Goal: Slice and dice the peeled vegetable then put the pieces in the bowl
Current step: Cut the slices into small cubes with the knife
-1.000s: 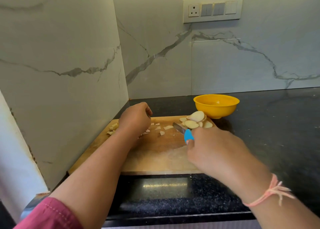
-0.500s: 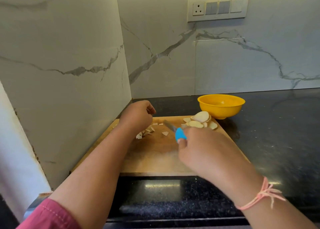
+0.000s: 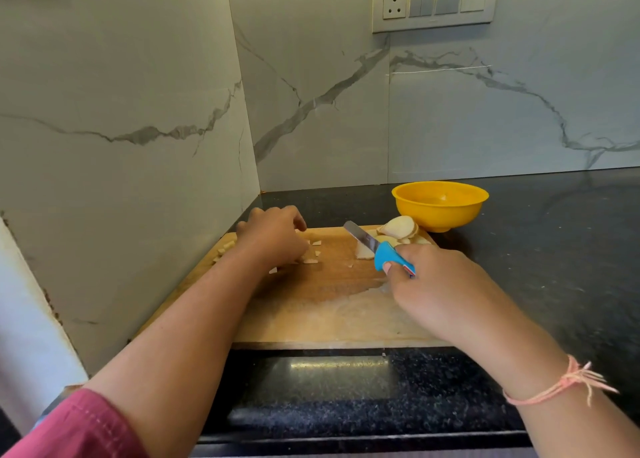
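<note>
Head view. Rectangular light wooden cutting board point(image 3: 329, 305), lying flat on a black speckled stone counter point(image 3: 554, 250) in a corner of grey-veined white marble walls point(image 3: 121, 94). Round yellow plastic bowl point(image 3: 440, 212), upright on the counter just beyond the board's far right corner. Heap of pale, rounded vegetable slices point(image 3: 398, 229), on the board's far right corner, close to the bowl. One separate pale slice point(image 3: 363, 251), flat on the board just left of the heap, beside the blade. Small pale diced pieces point(image 3: 311, 253), scattered over the board's far left part. Small steel-bladed knife point(image 3: 377, 246) with blue plastic handle, blade slanting away and to the left. Right hand point(image 3: 436, 284), fingers wrapped round the knife handle, a pink thread bracelet point(image 3: 568, 381) on its wrist. Left hand point(image 3: 273, 232), knuckles up, fingers curled down among the diced pieces; whether they grasp a piece cannot be told. Pink fabric sleeve point(image 3: 79, 426), on the left upper arm at the lower left edge. White wall switch panel point(image 3: 434, 2) with one socket, high on the back wall.
</note>
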The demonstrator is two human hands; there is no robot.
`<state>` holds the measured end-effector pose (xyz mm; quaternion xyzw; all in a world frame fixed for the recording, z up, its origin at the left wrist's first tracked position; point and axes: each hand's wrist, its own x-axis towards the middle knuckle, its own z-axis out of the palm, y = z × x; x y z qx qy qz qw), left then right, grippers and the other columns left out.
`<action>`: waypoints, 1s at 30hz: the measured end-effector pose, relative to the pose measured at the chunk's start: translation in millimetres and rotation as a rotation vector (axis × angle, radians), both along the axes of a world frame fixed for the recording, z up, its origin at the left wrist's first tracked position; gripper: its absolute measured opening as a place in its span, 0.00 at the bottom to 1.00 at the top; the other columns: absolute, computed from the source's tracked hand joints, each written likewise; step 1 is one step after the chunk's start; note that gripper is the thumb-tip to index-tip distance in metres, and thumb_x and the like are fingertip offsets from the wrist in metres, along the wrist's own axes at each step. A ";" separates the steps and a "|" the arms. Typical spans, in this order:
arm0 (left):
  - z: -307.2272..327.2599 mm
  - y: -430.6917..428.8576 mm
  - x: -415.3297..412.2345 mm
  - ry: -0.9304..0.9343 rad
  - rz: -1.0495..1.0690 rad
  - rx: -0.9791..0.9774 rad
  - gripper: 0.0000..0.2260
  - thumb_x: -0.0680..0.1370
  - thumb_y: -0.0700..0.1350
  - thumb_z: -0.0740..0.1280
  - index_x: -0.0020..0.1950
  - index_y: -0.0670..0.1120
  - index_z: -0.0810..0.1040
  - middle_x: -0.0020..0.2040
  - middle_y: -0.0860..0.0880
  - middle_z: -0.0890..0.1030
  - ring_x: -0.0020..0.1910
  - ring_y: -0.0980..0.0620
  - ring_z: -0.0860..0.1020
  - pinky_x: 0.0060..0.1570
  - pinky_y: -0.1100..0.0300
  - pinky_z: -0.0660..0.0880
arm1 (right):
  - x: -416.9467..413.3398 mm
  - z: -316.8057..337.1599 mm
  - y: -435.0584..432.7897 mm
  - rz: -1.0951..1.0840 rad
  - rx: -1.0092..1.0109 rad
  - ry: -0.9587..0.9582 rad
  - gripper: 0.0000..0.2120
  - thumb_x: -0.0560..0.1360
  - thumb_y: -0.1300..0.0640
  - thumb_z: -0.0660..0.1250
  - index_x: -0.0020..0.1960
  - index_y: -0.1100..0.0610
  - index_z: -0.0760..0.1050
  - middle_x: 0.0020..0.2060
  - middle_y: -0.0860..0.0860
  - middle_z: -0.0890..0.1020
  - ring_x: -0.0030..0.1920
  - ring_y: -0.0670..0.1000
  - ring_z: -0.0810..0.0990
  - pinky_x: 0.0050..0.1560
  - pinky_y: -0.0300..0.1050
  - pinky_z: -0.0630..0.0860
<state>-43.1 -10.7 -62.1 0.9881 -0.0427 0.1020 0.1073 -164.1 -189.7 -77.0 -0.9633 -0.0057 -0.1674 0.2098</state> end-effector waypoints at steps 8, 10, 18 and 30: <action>-7.8 -21.4 -0.2 0.027 -0.247 0.062 0.05 0.78 0.52 0.62 0.53 0.56 0.74 0.56 0.54 0.77 0.59 0.51 0.71 0.60 0.48 0.65 | 3.1 -3.8 -5.3 0.048 0.110 0.027 0.18 0.81 0.48 0.54 0.69 0.51 0.67 0.50 0.49 0.78 0.47 0.48 0.76 0.41 0.43 0.72; -5.9 -16.2 1.3 -0.001 -0.172 0.095 0.04 0.78 0.52 0.63 0.51 0.55 0.73 0.55 0.53 0.77 0.57 0.50 0.71 0.58 0.50 0.66 | 3.2 -4.3 -5.7 0.052 0.127 0.017 0.18 0.81 0.47 0.54 0.68 0.51 0.68 0.49 0.48 0.78 0.46 0.48 0.77 0.42 0.44 0.74; 2.2 -4.6 -2.4 -0.126 0.026 0.132 0.12 0.78 0.56 0.62 0.56 0.53 0.80 0.59 0.51 0.76 0.61 0.47 0.69 0.57 0.49 0.68 | 1.2 -7.8 -10.4 0.091 0.288 0.026 0.17 0.80 0.48 0.55 0.67 0.50 0.69 0.34 0.45 0.73 0.35 0.45 0.72 0.35 0.43 0.73; -10.1 -52.4 -7.9 0.158 -0.427 -0.196 0.18 0.76 0.48 0.66 0.65 0.54 0.69 0.62 0.53 0.76 0.62 0.50 0.73 0.65 0.46 0.69 | -0.1 -9.0 -13.1 0.047 0.448 -0.026 0.13 0.80 0.50 0.55 0.58 0.53 0.73 0.31 0.50 0.74 0.29 0.48 0.70 0.33 0.42 0.68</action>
